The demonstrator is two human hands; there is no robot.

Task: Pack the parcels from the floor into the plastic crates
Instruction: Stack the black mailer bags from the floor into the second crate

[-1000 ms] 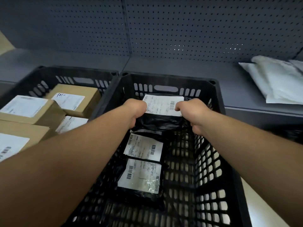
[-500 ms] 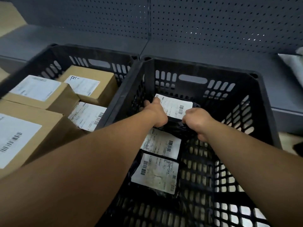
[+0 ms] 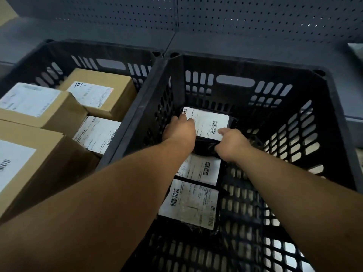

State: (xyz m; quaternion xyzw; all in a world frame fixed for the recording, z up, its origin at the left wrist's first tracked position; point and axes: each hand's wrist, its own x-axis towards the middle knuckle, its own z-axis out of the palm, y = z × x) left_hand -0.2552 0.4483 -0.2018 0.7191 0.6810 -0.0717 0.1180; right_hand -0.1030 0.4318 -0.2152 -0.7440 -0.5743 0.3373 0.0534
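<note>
Both my arms reach down into the right black plastic crate (image 3: pixel 332 91). A black bag parcel with a white label (image 3: pixel 208 122) lies low at the crate's far end. My left hand (image 3: pixel 179 130) grips its left edge and my right hand (image 3: pixel 231 144) grips its near right corner. Two more black bag parcels lie flat on the crate floor nearer me, the middle one (image 3: pixel 198 169) and the near one (image 3: pixel 192 205), both label up. The held parcel overlaps the middle one's far edge.
The left black crate (image 3: pixel 110 64) holds several brown cardboard boxes (image 3: pixel 102 93) with white labels. Both crates stand against a grey shelf with a perforated back panel (image 3: pixel 255 16). The right half of the right crate's floor (image 3: pixel 247 203) is bare lattice.
My hands have lowered the labelled parcel from the crate's rim height down to the far end of the crate floor. The view has tilted down and closer.
</note>
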